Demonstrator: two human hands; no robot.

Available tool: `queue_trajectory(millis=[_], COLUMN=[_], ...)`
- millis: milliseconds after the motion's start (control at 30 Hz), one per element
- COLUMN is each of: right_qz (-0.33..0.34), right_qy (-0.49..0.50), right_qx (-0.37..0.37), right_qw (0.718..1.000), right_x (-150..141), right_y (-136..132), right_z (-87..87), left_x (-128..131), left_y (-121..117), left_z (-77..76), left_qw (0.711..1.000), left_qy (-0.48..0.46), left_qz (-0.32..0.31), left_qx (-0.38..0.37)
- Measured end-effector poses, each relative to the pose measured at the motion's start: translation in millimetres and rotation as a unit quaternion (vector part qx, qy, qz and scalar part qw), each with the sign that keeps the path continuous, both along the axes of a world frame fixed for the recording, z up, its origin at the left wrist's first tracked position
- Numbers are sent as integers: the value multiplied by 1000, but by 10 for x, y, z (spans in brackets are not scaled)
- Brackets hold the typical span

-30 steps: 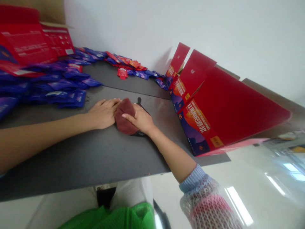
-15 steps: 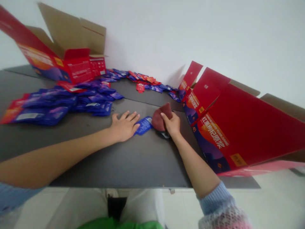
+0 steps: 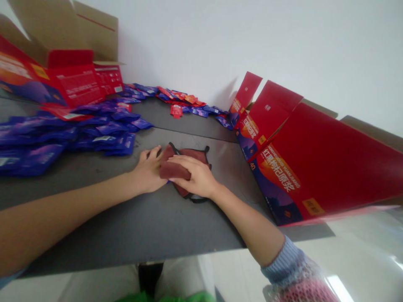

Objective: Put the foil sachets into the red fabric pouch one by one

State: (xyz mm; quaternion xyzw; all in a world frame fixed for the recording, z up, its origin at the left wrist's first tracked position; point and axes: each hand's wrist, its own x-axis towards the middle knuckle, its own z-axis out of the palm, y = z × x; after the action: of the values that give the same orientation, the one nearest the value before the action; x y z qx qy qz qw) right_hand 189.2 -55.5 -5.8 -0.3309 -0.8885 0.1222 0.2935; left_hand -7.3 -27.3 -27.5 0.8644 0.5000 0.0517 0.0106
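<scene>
My right hand [image 3: 198, 175] grips a maroon cloth [image 3: 174, 170] with black edging, folded under the fingers and pressed low over the grey table [image 3: 151, 226]. Beneath the cloth, only a sliver of a blue sachet [image 3: 168, 181] shows; the rest is covered. My left hand [image 3: 151, 172] lies flat on the table just left of the cloth, fingers stretched out, their tips partly hidden behind it. Whether its thumb touches the sachet I cannot tell.
A heap of blue and red sachets [image 3: 94, 130] lies to the left, and a row of more sachets [image 3: 189, 100] runs along the wall. Open red cartons stand at the back left [image 3: 75, 79] and on the right [image 3: 327, 163]. The table's front edge is near me.
My right hand has moved left with the cloth, from the sachet's right end to over it, beside my left hand. My left hand stays flat; the view has shifted slightly.
</scene>
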Motion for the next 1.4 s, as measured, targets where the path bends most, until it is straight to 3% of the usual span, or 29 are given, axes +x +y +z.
queue_trajectory(millis=[200,400,567,667,733,800,867,967,1033,1200,1400], right_qz=[-133,-309,-404,-395,-355,-280,-178,-63,-39,-108,-283], right_qy=[-50,-66,33,130,157,110,1,-105,-119,-133,-137], right_qx=[-13,-9,4,15,32,35,9,-32,-39,-34,-11], right_qw=[990,949,914,910,921,953,984,992,991,985,949], right_x=[139,334,631,672,610,502,379,237,195,214,472], right_y=[226,371,386,335,260,159,59,-17,-7,145,403], right_z=[-57,-83,-15,67,139,203,231,195,156,138,66], left_x=[58,19,7,-10,-30,-51,-67,-77,-71,-45,-58], left_y=[-14,34,60,85,117,148,166,165,156,158,181], left_z=[9,-54,-73,-19,18,43,51,42,30,5,-25], left_qw=[999,998,998,999,999,999,999,999,998,998,998], left_qy=[-19,-37,-49,-36,-32,-35,-37,-37,-41,-42,-50], left_qz=[7,11,9,7,-2,-11,-15,-22,-20,-1,-3], left_qx=[40,39,37,26,22,24,28,33,36,42,38])
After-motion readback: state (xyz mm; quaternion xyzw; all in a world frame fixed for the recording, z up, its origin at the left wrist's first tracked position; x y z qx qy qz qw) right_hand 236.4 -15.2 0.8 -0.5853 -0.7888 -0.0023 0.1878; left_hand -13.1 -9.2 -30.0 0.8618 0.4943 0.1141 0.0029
